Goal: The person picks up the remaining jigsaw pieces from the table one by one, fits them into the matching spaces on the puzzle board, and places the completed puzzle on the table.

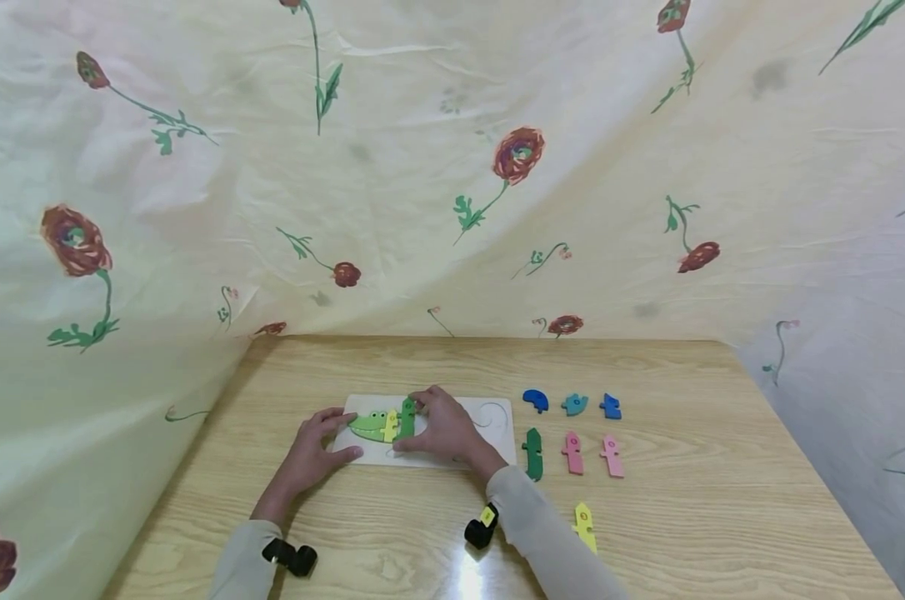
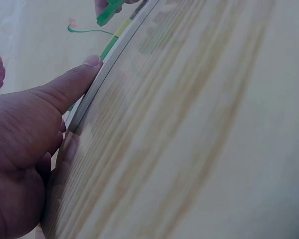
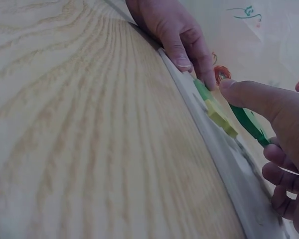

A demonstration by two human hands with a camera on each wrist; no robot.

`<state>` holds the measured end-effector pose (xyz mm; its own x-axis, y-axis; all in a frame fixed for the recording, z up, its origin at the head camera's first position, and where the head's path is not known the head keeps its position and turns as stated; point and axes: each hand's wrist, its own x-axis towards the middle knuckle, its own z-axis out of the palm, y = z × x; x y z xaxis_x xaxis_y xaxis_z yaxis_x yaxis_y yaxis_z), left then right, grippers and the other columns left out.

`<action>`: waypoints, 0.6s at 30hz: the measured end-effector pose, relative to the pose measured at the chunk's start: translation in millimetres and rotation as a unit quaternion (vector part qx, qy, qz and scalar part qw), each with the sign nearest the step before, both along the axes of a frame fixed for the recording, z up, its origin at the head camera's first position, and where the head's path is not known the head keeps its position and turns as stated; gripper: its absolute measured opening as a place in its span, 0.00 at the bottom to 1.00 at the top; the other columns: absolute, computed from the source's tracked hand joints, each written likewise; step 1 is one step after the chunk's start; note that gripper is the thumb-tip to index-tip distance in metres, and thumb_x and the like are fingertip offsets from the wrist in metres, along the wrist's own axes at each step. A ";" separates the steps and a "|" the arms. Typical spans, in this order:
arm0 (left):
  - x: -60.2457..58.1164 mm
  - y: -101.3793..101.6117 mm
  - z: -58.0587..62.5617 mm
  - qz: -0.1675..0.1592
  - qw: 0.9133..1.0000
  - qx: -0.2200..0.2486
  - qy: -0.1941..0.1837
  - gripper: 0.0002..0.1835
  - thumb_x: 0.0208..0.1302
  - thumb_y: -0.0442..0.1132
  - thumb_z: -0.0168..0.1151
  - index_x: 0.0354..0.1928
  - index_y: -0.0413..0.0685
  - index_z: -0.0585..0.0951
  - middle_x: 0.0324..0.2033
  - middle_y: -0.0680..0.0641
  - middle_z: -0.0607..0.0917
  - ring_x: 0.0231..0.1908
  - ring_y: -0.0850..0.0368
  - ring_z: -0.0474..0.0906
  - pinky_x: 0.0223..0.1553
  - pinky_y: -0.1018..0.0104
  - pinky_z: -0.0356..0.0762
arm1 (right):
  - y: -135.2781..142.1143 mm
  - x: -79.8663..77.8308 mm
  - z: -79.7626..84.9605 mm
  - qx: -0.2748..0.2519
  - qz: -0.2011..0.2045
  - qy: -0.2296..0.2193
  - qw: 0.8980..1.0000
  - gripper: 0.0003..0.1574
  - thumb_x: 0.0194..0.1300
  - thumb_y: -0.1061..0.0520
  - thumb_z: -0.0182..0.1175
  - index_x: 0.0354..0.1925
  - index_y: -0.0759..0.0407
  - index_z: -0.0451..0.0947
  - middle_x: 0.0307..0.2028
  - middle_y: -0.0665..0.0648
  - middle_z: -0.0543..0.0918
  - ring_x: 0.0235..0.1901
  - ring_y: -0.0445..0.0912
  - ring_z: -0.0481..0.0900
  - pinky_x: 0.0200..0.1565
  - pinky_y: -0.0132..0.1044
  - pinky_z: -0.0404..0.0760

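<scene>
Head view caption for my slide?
Right hand holds a green piece over the puzzle board that the left hand touches.

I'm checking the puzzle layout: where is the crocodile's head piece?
In the head view, the crocodile's head piece lies on the left part of the white board, between the left hand and a yellow piece.

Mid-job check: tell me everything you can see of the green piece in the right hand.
The green piece is long and narrow, with a small mark towards its far end, too small to read. It looks rigid, perhaps painted wood. The right hand grips it lengthwise, thumb at the near end and fingers at the far end. The wrist views show it raised off the board, not seated. In the head view it appears just right of the yellow piece.
</scene>
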<state>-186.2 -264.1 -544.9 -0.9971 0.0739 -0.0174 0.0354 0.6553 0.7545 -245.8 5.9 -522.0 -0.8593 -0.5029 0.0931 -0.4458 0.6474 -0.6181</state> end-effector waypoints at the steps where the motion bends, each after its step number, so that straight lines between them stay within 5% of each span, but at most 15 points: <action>1: 0.0 0.1 0.1 -0.001 1.000 0.000 0.002 0.37 0.59 0.54 0.75 0.70 0.54 0.76 0.73 0.38 0.66 0.72 0.34 0.57 0.70 0.31 0.57 | -0.3 0.2 -0.8 0.000 0.000 0.000 1.000 0.59 0.45 0.29 0.79 0.66 0.61 0.76 0.45 0.49 0.77 0.43 0.42 0.75 0.43 0.36 0.79; 18: -0.2 0.0 1.0 -0.004 1.000 -0.003 -0.003 0.38 0.59 0.53 0.75 0.71 0.55 0.76 0.73 0.39 0.66 0.72 0.35 0.57 0.71 0.32 0.57 | -5.0 3.8 -6.4 0.022 -0.004 0.003 1.000 0.59 0.46 0.27 0.77 0.67 0.59 0.76 0.44 0.47 0.76 0.41 0.39 0.73 0.44 0.34 0.79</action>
<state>-186.4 -264.0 -543.9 -0.9965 0.0808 -0.0235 0.0359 0.6601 0.7503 -242.0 0.9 -528.4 -0.8626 -0.5001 0.0761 -0.4446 0.6779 -0.5854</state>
